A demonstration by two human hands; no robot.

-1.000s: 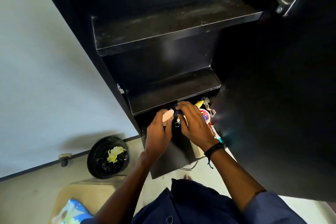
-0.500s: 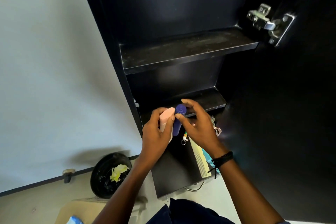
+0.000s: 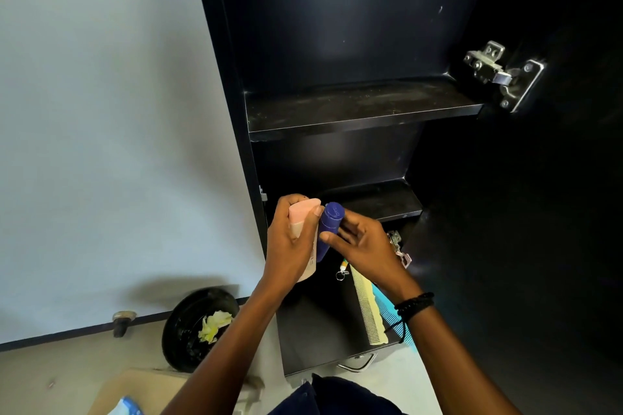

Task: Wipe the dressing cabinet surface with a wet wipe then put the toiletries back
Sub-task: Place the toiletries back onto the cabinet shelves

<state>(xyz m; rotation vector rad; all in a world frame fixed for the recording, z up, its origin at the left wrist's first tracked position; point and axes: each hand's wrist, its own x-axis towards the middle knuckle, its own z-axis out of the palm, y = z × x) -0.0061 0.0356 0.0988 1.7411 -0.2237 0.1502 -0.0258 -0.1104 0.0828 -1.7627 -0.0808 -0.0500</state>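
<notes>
Upright, cap up, long axis slightly tilted: dark blue cylindrical plastic bottle (image 3: 328,231), pinched in right hand (image 3: 365,249); beside it, left hand (image 3: 290,242) wrapped around pink plastic bottle (image 3: 301,229).

Cabinet (image 3: 337,27): black laminate, slight sheen. Upper shelf (image 3: 354,104): matt black, dusty and speckled. Hinge (image 3: 495,72): bright bare metal. Blue tube (image 3: 328,229): smooth matt plastic. Pink bottle (image 3: 301,216): smooth plastic. Comb (image 3: 367,310): cream plastic. Wristband (image 3: 413,305): black braided cord. Bin (image 3: 195,323): glossy black.
</notes>
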